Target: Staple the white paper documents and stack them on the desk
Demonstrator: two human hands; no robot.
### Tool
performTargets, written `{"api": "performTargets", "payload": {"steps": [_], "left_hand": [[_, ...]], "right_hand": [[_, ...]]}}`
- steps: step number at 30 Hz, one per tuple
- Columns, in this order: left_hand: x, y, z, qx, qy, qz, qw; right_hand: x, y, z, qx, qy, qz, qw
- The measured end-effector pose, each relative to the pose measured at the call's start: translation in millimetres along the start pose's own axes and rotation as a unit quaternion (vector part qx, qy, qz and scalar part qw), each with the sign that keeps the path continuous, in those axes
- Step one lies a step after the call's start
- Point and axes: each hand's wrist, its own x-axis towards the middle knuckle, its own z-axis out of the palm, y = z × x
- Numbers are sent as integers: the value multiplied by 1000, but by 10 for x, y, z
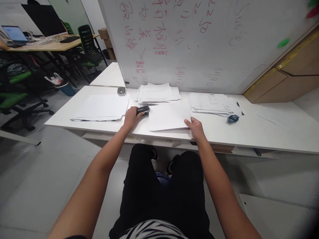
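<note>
My left hand (132,118) is closed around a black stapler (143,110), whose front end meets the left edge of a white sheet of paper (169,116). With thumb on top, my right hand (195,127) pinches that paper by its right edge, near the front of the table. Whether it is one sheet or several, I cannot tell. Left of the stapler lies a stack of white paper (102,106). Behind the held paper is a messier paper pile (158,93), and to the right a pile of printed sheets (214,103).
A small grey-black object (121,91) sits behind the left stack. A dark crumpled packet (232,119) lies beside the printed sheets on the white table (261,132). The whiteboard (211,49) rises behind, with cardboard boxes (286,79) at right. A shelf runs under the tabletop.
</note>
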Motion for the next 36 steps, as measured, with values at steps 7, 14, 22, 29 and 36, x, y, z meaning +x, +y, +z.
{"api": "performTargets", "payload": {"steps": [7, 14, 22, 29, 36], "left_hand": [[-13, 32, -27, -1, -9, -15, 1000], [-19, 35, -23, 9, -9, 2, 1000], [-39, 70, -10, 31, -25, 37, 998], [-85, 137, -78, 63, -23, 80, 995], [122, 601, -301, 66, 53, 95, 992]], "right_hand": [[-4, -34, 37, 41, -19, 1, 999], [11, 3, 36, 33, -5, 17, 999], [15, -13, 81, -11, -24, 50, 998], [15, -41, 118, -59, -47, 50, 996], [43, -15, 95, -90, -35, 58, 994]]}}
